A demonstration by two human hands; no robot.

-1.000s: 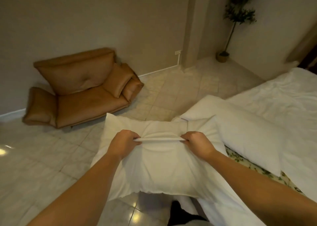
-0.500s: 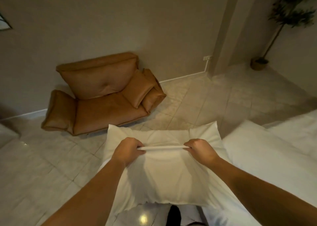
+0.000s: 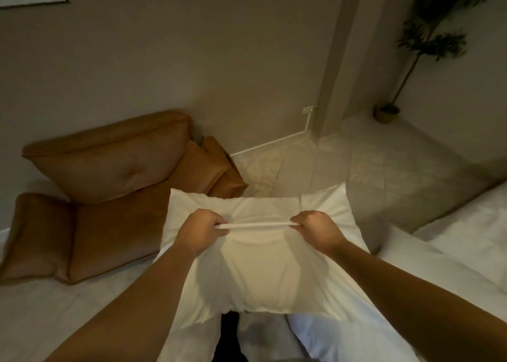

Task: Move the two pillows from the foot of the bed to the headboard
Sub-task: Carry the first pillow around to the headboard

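Head view: pillow [image 3: 263, 265] higher than before, both hands' grip unchanged.

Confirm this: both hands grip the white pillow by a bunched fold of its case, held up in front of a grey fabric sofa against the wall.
One detail is wrong: the sofa is tan-brown and leather-like, not grey fabric. The head view shows it. The rest holds: left hand and right hand both grip a bunched fold of the white pillow, held up before it.
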